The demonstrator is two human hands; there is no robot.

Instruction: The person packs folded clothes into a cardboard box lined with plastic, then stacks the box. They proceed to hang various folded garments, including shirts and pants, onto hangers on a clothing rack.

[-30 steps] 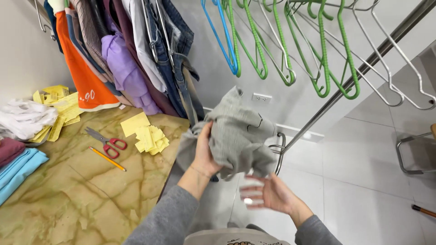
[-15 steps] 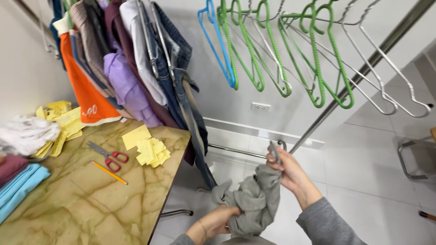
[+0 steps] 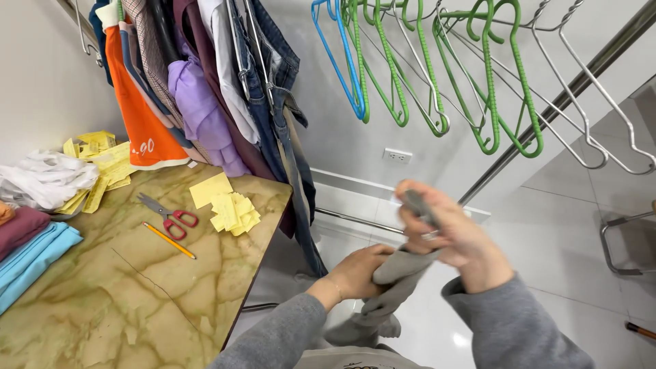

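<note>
The person's two hands work a grey garment (image 3: 383,301) low in the middle of the view, over the white floor (image 3: 567,225) beside the table. The left hand (image 3: 359,270) is closed around the cloth where it bunches, fingers wrapped over the fold, and the rest of the garment hangs down from that grip towards the person's body. The right hand (image 3: 447,232) is just above and to the right, fingers curled and pinching the upper end of the same cloth between thumb and fingertips. Both sleeves are grey.

To the left stands a marble-patterned table (image 3: 102,301) in green and cream. On it lie a yellow pencil (image 3: 169,240) and, just beside it, red-handled scissors (image 3: 167,215). A loose stack of yellow paper slips (image 3: 229,205) sits near the table's right edge. Along the left edge are folded blue and maroon cloths (image 3: 27,249), a heap of white fabric (image 3: 44,181), and more yellow slips (image 3: 99,160) behind it.

Above the table's far side, clothes hang from a rail: an orange top (image 3: 140,123), a lilac piece (image 3: 198,102) and denim (image 3: 273,75). To the right hang empty hangers, blue (image 3: 342,61), green (image 3: 488,82) and bare metal (image 3: 594,102). On the wall behind sits a white socket (image 3: 397,156).
</note>
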